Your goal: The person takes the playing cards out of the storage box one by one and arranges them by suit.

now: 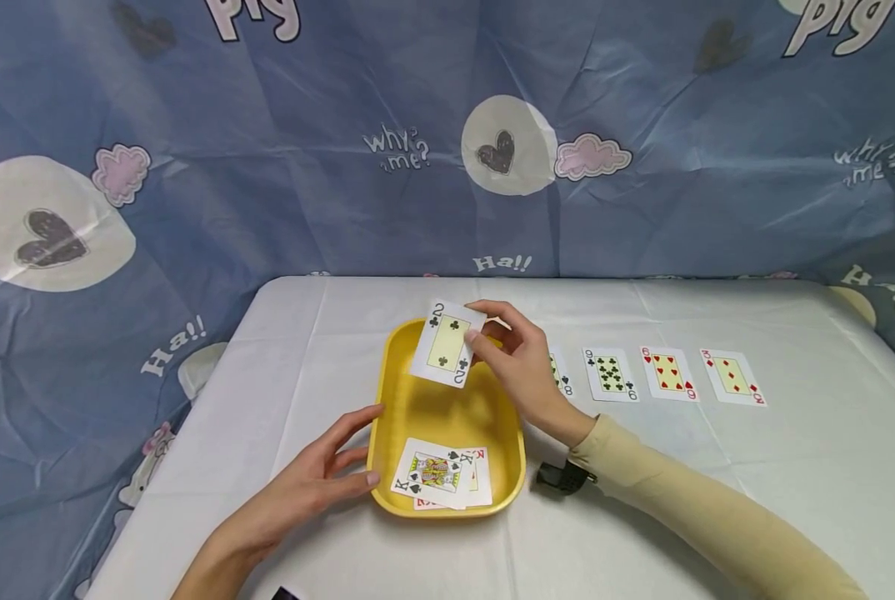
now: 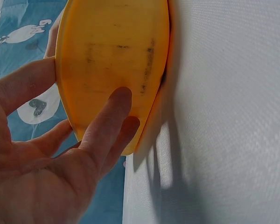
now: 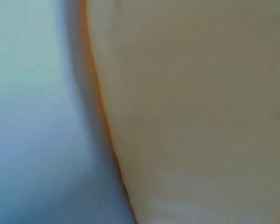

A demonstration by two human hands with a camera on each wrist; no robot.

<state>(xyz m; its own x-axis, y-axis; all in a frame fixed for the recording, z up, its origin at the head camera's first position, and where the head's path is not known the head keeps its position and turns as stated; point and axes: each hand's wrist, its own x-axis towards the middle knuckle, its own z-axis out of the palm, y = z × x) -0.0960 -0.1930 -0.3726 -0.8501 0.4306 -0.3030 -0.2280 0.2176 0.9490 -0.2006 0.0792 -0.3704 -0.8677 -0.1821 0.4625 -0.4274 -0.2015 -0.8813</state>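
Yellow plastic tray (image 1: 387,392) sits on the white-covered worktop (image 1: 717,467), centre of the head view. Right hand (image 1: 518,362) is raised over the tray's far end and pinches a two of clubs (image 1: 446,343) between thumb and curled fingers (image 1: 492,312); the card's right edge is in the pinch, the rest sticks out to the left of the fingers, face up, tilted, clear of the tray floor. Left hand (image 1: 308,483) rests on the worktop at the tray's left side, fingers straight and spread, holding nothing; fingertips touch the tray's outer wall near the front left corner. Left wrist view confirms: two fingertips (image 2: 119,100) lie flat on the tray's side (image 2: 112,51), thumb alongside the rim. Right wrist view is a blur of yellow and pale cloth, nothing readable there.

Inside the tray, at the near end, lies a small heap of cards: king of spades (image 1: 428,473) on top, a red king (image 1: 477,475) partly under it. To the right of the tray, a row of face-up cards on the worktop: eight of clubs (image 1: 562,372) half hidden behind the right wrist, nine of clubs (image 1: 609,374), nine of hearts (image 1: 668,372), eight of diamonds (image 1: 732,377). Beige sleeve (image 1: 680,492) covers the right forearm, black wrist device (image 1: 563,477) under it. Blue printed cloth (image 1: 267,167) hangs behind.
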